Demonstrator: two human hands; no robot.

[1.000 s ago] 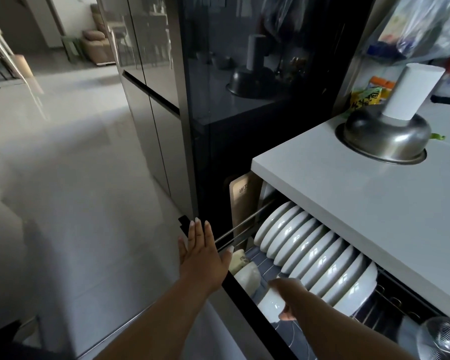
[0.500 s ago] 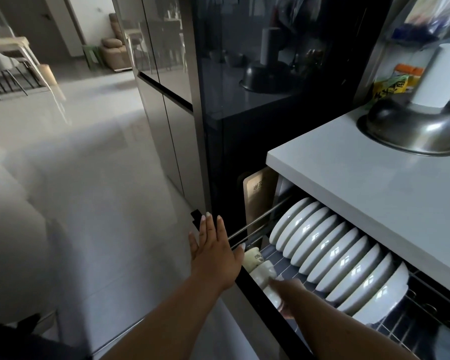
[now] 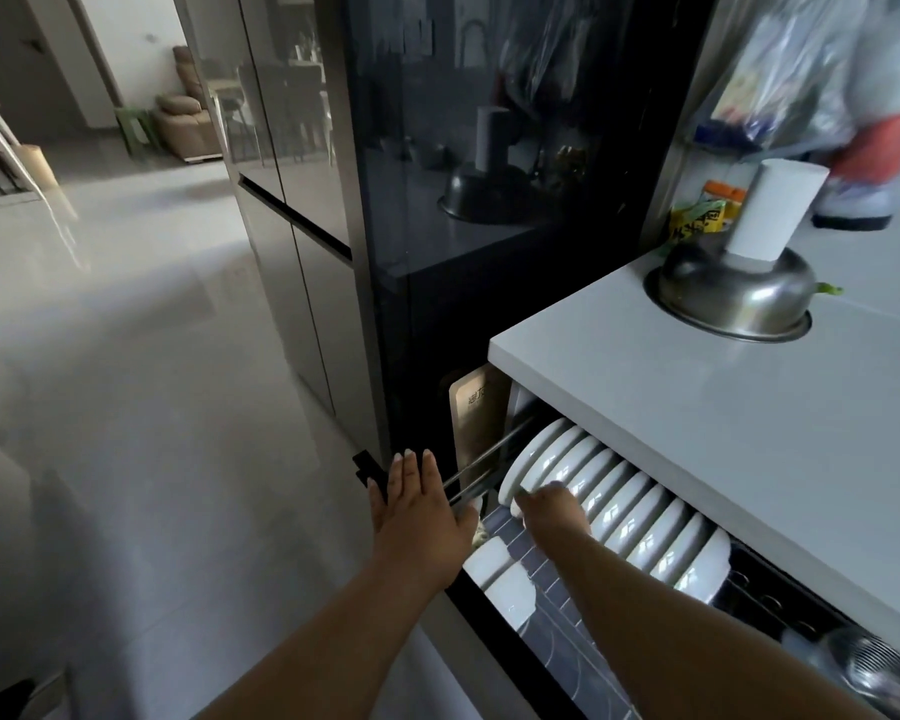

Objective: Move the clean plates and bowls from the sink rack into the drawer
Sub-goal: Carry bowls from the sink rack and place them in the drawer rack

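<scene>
Currently at open drawer (image 3: 468,605), both hands in.
Left hand (image 3: 417,511) flat, fingers straight, on drawer front; right hand (image 3: 554,514) grips leftmost plate (image 3: 528,459) in row.

White plates (image 3: 624,504) stand in the black-fronted drawer (image 3: 494,631), over a grey mat ruled in pale lines. At 1 o'clock, a silver steel bowl (image 3: 733,293) under a white cylinder (image 3: 772,210) on the pale grey countertop (image 3: 697,402). At 12 o'clock, a glossy black cabinet (image 3: 489,200).
</scene>
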